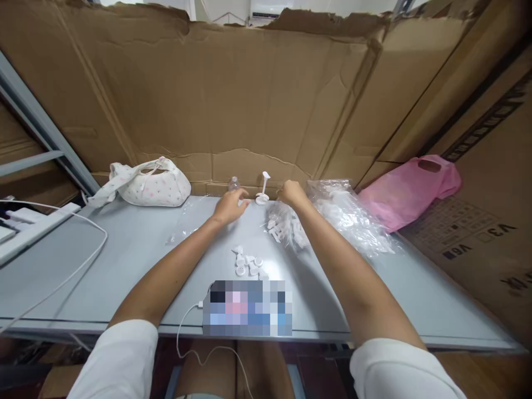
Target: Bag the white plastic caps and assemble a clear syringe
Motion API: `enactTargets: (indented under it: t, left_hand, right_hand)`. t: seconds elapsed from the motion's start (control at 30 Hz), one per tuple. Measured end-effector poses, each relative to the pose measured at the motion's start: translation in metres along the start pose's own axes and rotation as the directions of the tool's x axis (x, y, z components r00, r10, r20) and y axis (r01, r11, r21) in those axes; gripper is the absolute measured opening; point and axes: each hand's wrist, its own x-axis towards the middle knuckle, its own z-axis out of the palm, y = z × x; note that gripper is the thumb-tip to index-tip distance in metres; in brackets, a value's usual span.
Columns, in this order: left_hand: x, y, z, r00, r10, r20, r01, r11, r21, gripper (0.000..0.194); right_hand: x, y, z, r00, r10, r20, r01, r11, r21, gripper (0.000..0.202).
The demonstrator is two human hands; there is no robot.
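My left hand [231, 206] is over the back of the table, its fingers apart and nothing seen in them. Just behind it stands a small clear bottle [234, 183], partly hidden. Between my hands a white plastic piece [265, 187] stands upright, with a round base and a thin stem. My right hand [292, 194] is closed at the top of a clear plastic bag [291, 230] of small white parts; whatever its fingertips hold is hidden. Several loose white round plastic parts [249, 262] lie on the table nearer to me.
A larger clear bag of white pieces [347, 216] and a pink bag [411, 188] lie right. A flowered white pouch [155, 185], flat clear plastic [189, 221], and a power strip [37, 233] with a cable are left. Cardboard [249, 100] walls the back. A blurred-out device [247, 308] lies in front.
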Motion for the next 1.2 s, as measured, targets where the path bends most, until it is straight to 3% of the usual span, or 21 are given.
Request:
enactTargets:
  t: [0.1,0.23,0.37,0.57,0.73,0.8,0.87,0.97,1.0,1.07,1.13,1.2]
  left_hand:
    - [-0.004,0.009,0.025,0.981,-0.061,0.183,0.086,0.988,-0.132,0.039]
    - [0.001,0.017,0.06,0.952,-0.148,0.269,0.213,0.948,-0.235,0.062]
    - [0.008,0.025,0.075,0.916,-0.213,0.339,0.33,0.882,-0.336,0.072]
    - [-0.003,0.037,0.07,0.931,-0.178,0.319,0.335,0.766,-0.548,0.063]
    - [-0.03,0.049,0.048,0.961,-0.094,0.258,0.253,0.67,-0.698,0.058]
    - [-0.043,0.054,0.037,0.977,-0.07,0.201,0.201,0.614,-0.763,0.054]
    - [-0.055,0.06,0.026,0.989,-0.081,0.127,0.15,0.579,-0.802,0.05]
    - [-0.075,0.066,0.014,0.997,-0.068,0.038,0.069,0.539,-0.84,0.047]
    - [-0.081,0.068,0.012,0.999,-0.05,0.022,0.045,0.529,-0.848,0.048]
    - [-0.093,0.069,0.007,1.0,-0.016,0.02,0.026,0.529,-0.848,0.052]
    - [-0.101,0.066,0.003,0.999,-0.009,0.046,0.044,0.554,-0.831,0.057]
    - [-0.105,0.062,-0.004,0.997,-0.029,0.066,0.071,0.568,-0.82,0.063]
  right_hand:
    - [-0.017,0.003,-0.006,1.0,-0.008,0.014,0.009,0.998,-0.059,0.03]
    - [-0.04,0.004,-0.013,1.0,-0.004,0.011,0.005,0.995,-0.098,0.031]
    - [-0.063,0.007,-0.022,1.0,0.007,0.02,-0.004,0.993,-0.114,0.03]
    - [-0.094,0.017,-0.029,0.999,-0.011,0.047,0.015,0.996,-0.083,0.03]
    - [-0.113,0.032,-0.03,0.999,-0.042,0.021,0.042,0.999,-0.001,0.038]
    - [-0.119,0.039,-0.029,0.998,-0.062,0.012,0.06,0.989,0.137,0.046]
    - [-0.124,0.042,-0.026,0.988,-0.144,0.057,0.11,0.913,0.393,0.053]
    - [-0.133,0.039,-0.019,0.902,-0.41,0.131,0.17,0.619,0.766,0.069]
    - [-0.135,0.036,-0.016,0.875,-0.472,0.106,0.177,0.515,0.839,0.072]
    - [-0.139,0.028,-0.01,0.87,-0.492,0.013,0.199,0.374,0.906,0.072]
    - [-0.14,0.024,-0.006,0.893,-0.447,-0.047,0.217,0.337,0.916,0.064]
    - [-0.139,0.023,-0.004,0.899,-0.436,-0.033,0.202,0.349,0.915,0.059]
